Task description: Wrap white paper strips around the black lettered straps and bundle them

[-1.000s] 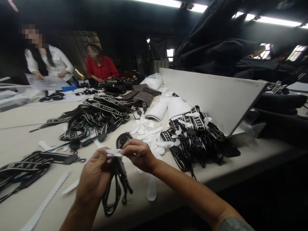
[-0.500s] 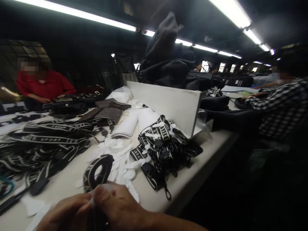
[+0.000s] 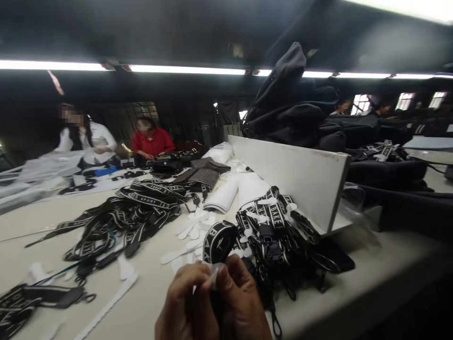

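Observation:
My left hand point(image 3: 187, 300) and my right hand point(image 3: 239, 295) are close together at the bottom middle. Between their fingertips they pinch a thin white strip point(image 3: 214, 271). Rising just behind the fingers is a rolled black webbing strap point(image 3: 208, 241) with white lettering, its lower part hidden by the hands. Right of it, a heap of bundled lettered straps point(image 3: 274, 231) with metal clips and white strips around them lies on the table. Several loose white strips point(image 3: 193, 226) are scattered to the left of the rolled strap.
A tangled pile of straps point(image 3: 141, 208) covers the table's left middle. A white board point(image 3: 290, 172) stands upright behind the bundles, with dark bags point(image 3: 293, 104) beyond it. Grey-brown fabric pieces point(image 3: 205, 177) lie further back. A person in red point(image 3: 154, 141) and another in white point(image 3: 88, 137) sit across the table.
My view has swung left, so the person in white now shows and the person in checks is out of sight. My hands stay together at the rolled strap, its loop now tighter.

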A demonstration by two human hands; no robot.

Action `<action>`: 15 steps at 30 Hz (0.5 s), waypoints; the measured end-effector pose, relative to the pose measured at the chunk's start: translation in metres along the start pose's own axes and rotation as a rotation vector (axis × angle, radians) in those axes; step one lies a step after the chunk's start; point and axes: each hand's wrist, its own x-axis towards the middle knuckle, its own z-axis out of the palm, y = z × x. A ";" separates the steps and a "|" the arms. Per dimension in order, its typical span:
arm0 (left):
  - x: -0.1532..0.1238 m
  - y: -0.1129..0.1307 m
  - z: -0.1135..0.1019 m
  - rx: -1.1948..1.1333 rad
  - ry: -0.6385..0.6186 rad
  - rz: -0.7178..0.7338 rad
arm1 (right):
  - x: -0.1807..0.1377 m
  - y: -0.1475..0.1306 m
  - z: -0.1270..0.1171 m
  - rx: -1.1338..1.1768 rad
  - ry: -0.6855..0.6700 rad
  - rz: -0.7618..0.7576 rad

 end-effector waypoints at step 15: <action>0.011 0.042 0.020 -0.845 -0.340 -0.629 | -0.010 -0.095 -0.013 -0.852 -0.089 -0.259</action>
